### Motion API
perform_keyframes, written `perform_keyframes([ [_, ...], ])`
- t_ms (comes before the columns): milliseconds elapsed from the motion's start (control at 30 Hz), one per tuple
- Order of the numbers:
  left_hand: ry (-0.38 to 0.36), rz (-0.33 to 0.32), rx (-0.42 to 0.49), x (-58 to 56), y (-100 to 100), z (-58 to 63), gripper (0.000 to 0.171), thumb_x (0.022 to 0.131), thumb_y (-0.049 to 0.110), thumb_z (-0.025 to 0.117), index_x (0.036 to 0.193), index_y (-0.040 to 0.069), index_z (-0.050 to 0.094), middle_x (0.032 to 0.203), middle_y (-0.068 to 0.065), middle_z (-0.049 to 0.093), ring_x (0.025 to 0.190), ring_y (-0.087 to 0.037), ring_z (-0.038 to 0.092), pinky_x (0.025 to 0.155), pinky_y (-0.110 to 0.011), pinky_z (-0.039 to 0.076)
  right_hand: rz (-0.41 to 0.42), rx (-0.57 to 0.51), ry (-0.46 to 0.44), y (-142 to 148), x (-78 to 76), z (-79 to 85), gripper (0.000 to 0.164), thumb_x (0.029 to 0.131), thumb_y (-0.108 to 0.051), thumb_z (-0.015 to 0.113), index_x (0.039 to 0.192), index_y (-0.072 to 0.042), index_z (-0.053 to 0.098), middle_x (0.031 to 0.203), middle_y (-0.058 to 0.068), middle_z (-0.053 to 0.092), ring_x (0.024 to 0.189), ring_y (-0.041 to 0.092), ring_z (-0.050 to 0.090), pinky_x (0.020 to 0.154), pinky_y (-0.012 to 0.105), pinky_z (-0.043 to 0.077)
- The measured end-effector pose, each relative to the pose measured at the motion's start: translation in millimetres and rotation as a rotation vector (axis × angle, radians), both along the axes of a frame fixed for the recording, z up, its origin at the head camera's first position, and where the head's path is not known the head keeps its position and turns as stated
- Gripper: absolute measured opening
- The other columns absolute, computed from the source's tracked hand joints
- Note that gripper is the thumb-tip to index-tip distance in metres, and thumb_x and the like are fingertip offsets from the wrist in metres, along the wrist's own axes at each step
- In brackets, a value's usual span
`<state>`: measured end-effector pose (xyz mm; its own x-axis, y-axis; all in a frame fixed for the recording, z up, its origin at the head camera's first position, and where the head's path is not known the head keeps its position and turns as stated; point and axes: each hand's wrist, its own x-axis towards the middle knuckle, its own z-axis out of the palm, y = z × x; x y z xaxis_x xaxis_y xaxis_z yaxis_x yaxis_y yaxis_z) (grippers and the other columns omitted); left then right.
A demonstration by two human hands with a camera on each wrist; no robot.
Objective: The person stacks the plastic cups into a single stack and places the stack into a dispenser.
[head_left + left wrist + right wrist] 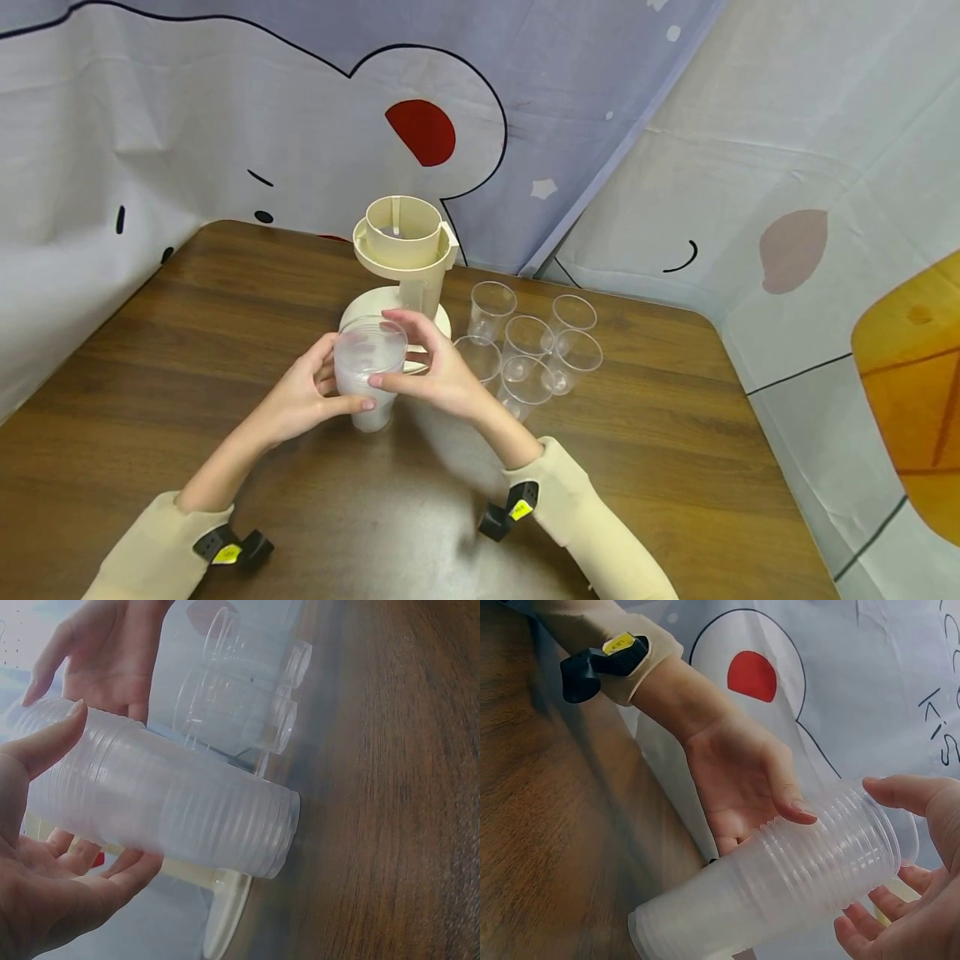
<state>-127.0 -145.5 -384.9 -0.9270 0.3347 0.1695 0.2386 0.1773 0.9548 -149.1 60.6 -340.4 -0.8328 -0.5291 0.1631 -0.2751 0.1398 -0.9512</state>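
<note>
A tall stack of clear plastic cups [366, 385] stands upright between my two hands, its foot at the tabletop in the left wrist view. My left hand [306, 396] grips the stack's side, thumb on the near face and fingers behind. Around the upper rim, my right hand [438, 371] pinches the top cup [909, 836], thumb on one side and fingers on the other. That top cup juts slightly out of the stack in the right wrist view. Directly behind the hands is a cream-coloured stand [423, 287] with a round base and an open cylinder on top.
Several single clear cups [528, 335] stand upright in a cluster right of the stand, close to my right forearm. The wooden table [660, 433] meets a printed cloth [300, 125] along its back and sides.
</note>
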Motion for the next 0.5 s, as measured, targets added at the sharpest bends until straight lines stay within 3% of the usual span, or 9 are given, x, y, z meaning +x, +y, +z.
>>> perform_keyframes([
  [167,0.001,-0.002,0.004,0.0,0.3,-0.3,0.068,0.077,0.004,0.079,0.132,0.000,0.037,0.124,-0.017,0.051,0.105,-0.001,0.058,0.087,-0.016,0.051,0.003,-0.002,0.001,0.1,0.3,-1.2,0.072,0.078,-0.001,0.073,0.140,-0.009,0.039,0.139,0.016,0.049,0.123,0.027,0.052,0.096,0.034,0.050],
  [500,-0.004,0.000,0.003,-0.3,0.8,0.0,0.069,0.078,0.005,0.078,0.132,0.000,0.037,0.125,-0.018,0.051,0.105,-0.002,0.059,0.087,-0.017,0.051,-0.014,-0.024,-0.034,-1.4,2.0,-1.2,0.066,0.082,-0.002,0.071,0.140,-0.010,0.040,0.139,0.015,0.049,0.114,0.027,0.057,0.093,0.041,0.053],
])
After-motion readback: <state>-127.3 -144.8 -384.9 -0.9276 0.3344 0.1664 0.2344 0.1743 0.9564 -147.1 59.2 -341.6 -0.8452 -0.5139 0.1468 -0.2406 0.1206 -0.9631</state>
